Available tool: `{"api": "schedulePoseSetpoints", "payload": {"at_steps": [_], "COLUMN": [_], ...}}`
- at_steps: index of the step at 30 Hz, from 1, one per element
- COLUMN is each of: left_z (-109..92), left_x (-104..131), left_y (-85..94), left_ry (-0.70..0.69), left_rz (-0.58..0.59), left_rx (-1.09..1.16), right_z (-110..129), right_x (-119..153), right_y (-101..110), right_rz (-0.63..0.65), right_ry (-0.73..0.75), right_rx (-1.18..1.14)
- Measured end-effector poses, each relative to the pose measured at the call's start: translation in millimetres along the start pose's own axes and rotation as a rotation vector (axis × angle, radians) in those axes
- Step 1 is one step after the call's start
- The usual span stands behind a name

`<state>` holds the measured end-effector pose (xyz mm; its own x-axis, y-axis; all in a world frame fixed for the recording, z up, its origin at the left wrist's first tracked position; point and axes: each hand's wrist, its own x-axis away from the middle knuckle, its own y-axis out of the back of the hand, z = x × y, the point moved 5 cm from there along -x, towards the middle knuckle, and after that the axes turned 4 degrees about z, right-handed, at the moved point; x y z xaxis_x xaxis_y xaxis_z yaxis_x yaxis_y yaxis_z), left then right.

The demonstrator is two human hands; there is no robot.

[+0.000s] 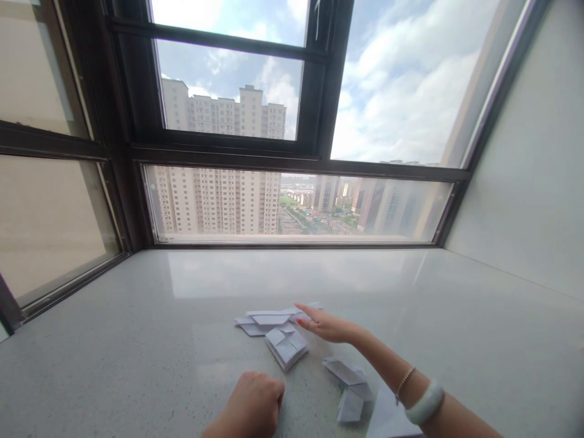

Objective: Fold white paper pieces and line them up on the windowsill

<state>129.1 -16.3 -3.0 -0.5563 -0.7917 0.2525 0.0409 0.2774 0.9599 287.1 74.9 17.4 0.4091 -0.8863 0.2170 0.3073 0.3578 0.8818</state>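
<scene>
My right hand (329, 325) reaches in from the right, its fingers stretched out and apart, at the right end of several flat folded paper strips (270, 317). Whether its fingertips press on the paper, I cannot tell. Just in front of the strips sits a thick square of folded white paper (286, 345) with crossing flaps. My left hand (253, 403) rests as a fist on the white sill, nearer to me than the square; no paper shows in it. Below my right forearm lies another folded paper piece (350, 387), bent and partly raised.
A white paper sheet (390, 418) lies at the near edge, partly under my right arm. The speckled white sill (137, 340) runs back to a dark-framed window (292, 246). A pale wall (524, 182) bounds it on the right. Tall buildings stand outside.
</scene>
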Motion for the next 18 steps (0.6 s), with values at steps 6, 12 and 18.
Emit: {"api": "schedulePoseSetpoints", "payload": {"at_steps": [6,12,18], "left_z": [-1.7,-2.3,-2.5], "left_x": [2.0,0.3,-0.2], "left_y": [1.1,0.4,1.2], "left_ry": [0.014,0.0,-0.015], "left_rz": [-0.027,-0.045,-0.054], "left_rx": [-0.007,0.004,0.012], "right_z": [3.9,-16.7,-13.3], "right_x": [45.6,95.4,82.1], "right_y": [28.5,10.2,-12.6], "right_rz": [0.041,0.174,0.102], "right_ry": [0.017,-0.172,-0.154], "right_rx": [-0.02,0.091,0.028]}}
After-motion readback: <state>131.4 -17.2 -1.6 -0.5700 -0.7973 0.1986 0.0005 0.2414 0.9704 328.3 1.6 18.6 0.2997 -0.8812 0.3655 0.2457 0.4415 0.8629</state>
